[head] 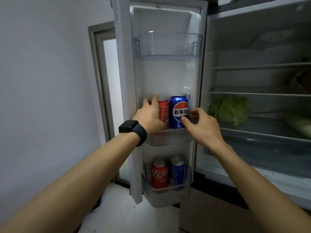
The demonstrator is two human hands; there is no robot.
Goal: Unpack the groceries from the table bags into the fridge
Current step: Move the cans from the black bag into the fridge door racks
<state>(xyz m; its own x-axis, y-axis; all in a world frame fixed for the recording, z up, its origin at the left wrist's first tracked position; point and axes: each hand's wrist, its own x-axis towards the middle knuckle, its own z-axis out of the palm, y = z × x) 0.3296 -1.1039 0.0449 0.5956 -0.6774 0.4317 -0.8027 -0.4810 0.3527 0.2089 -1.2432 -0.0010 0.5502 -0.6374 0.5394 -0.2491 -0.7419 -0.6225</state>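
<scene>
Fridge door (124, 81) swung open, three clear shelves on its inner side. Left hand (149, 115) wrapped round the red can (164, 110) from its left side, fingers reaching behind, palm against the can; dark watch (133, 130) on the wrist, ring (145, 100) on one finger. Right hand (202, 125) grips the blue can (178, 108): thumb pressed on its front, fingers curled round its right side. Both cans upright, touching side by side, on the middle door shelf (168, 139). Bottom door shelf (168, 198) holds a second red can (159, 175) and a second blue can (177, 174), upright, side by side. Top door shelf (168, 46) above. Green leafy cabbage (230, 110) on a shelf inside the fridge, to the right.
</scene>
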